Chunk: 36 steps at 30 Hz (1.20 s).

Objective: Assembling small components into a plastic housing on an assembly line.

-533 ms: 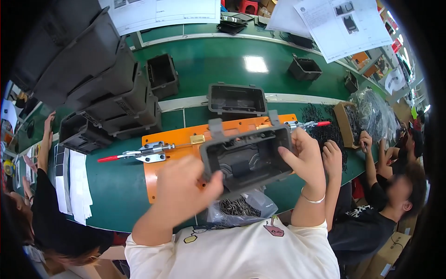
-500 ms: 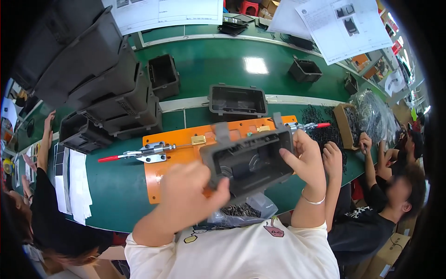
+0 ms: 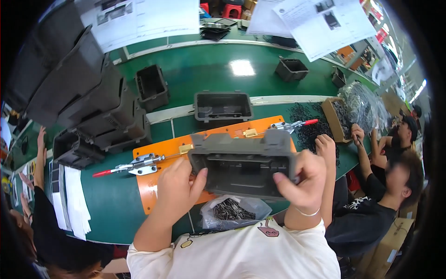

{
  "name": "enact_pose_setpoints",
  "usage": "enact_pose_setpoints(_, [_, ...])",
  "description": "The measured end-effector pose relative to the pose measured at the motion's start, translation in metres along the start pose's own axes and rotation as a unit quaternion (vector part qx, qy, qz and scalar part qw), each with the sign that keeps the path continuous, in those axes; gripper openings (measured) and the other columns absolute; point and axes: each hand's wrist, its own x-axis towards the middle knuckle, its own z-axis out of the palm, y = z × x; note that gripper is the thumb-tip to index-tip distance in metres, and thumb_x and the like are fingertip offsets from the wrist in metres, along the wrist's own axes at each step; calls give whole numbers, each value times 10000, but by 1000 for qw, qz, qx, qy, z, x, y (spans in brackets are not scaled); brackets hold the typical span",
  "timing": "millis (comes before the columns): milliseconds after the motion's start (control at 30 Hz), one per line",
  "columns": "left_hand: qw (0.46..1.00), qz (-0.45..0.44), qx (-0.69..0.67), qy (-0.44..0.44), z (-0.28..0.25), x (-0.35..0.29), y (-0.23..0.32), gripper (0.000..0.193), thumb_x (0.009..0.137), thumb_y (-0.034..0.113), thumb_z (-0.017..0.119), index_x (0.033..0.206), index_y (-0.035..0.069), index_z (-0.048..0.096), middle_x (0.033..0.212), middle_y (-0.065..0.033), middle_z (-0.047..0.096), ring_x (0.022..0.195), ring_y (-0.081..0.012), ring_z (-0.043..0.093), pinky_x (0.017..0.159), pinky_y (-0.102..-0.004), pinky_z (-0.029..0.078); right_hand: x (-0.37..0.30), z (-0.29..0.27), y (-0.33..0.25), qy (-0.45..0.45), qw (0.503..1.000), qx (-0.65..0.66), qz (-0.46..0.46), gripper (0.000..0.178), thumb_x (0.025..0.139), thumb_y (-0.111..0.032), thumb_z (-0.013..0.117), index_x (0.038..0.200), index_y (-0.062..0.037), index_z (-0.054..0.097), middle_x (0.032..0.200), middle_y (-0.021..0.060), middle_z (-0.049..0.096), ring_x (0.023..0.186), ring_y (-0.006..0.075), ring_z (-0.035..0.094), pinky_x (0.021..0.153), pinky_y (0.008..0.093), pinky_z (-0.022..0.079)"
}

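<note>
A dark grey open plastic box [image 3: 241, 182] with two latch tabs along its upper edge is held up in front of me. My left hand [image 3: 179, 183] grips its left end, thumb over the rim. Around the right end my right hand [image 3: 304, 181] is closed, its thumb on the near right of the opening. Partly covered by the box lies an orange fixture plate [image 3: 147, 191] with a left toggle clamp [image 3: 149, 163] and a right toggle clamp [image 3: 291, 125], both red-handled. Below the box, a clear bag of small metal pins [image 3: 232, 209] sits near my shirt.
Stacked grey boxes [image 3: 100, 107] rise at the left. Another grey box [image 3: 223, 98] stands behind the fixture. Small black parts [image 3: 309, 123] are scattered by a cardboard box [image 3: 335, 122] at the right. White papers [image 3: 76, 200] lie left. Co-workers sit at both sides.
The box has swung from a tilt to nearly level, and its latch tabs no longer stand up high. Both hands still hold its ends. The view has shifted slightly.
</note>
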Motion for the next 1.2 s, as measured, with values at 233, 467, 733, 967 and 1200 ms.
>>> enact_pose_setpoints(233, [982, -139, -128, -13, 28, -6, -18, 172, 850, 123, 651, 846, -31, 573, 700, -130, 549, 553, -248, 600, 530, -336, 477, 21, 16, -23, -36, 986, -132, -98, 345, 576, 11, 684, 586, -87, 353, 501, 32, 362, 408, 204, 358, 412, 309, 250])
enact_pose_setpoints(467, [998, -38, -45, 25, 34, -11, -24, 283, 831, 255, 667, 968, 19, 593, 846, -114, 579, 739, -294, 603, 650, -385, 465, 133, -22, 102, 135, 986, 20, 91, 241, 697, -20, 599, 650, -69, 368, 582, -35, 324, 533, 49, 310, 460, 250, 259])
enact_pose_setpoints(733, [998, 23, 36, 38, 39, -10, -29, 281, 795, 285, 696, 900, 43, 603, 814, -109, 566, 719, -304, 578, 629, -403, 430, 199, 6, 279, 105, 875, 116, 459, 290, 828, -250, 702, 934, -47, 525, 712, 84, 540, 588, 201, 553, 537, 390, 475])
enact_pose_setpoints(967, [996, 15, 67, 51, 36, -15, -26, 237, 768, 243, 715, 848, 43, 619, 781, -102, 581, 689, -308, 581, 597, -395, 438, 220, 153, 135, -192, 915, -351, 57, 551, 748, -327, 744, 1184, -46, 558, 1334, 149, 488, 1181, 308, 509, 909, 415, 465])
enact_pose_setpoints(1200, [996, 38, 52, 61, 39, -11, -29, 217, 763, 232, 714, 823, 44, 624, 769, -102, 584, 675, -302, 581, 585, -393, 442, 218, 240, 120, -371, 807, -441, -127, 275, 775, -219, 693, 1019, -98, 657, 1125, 114, 629, 1155, 274, 523, 1028, 586, 290])
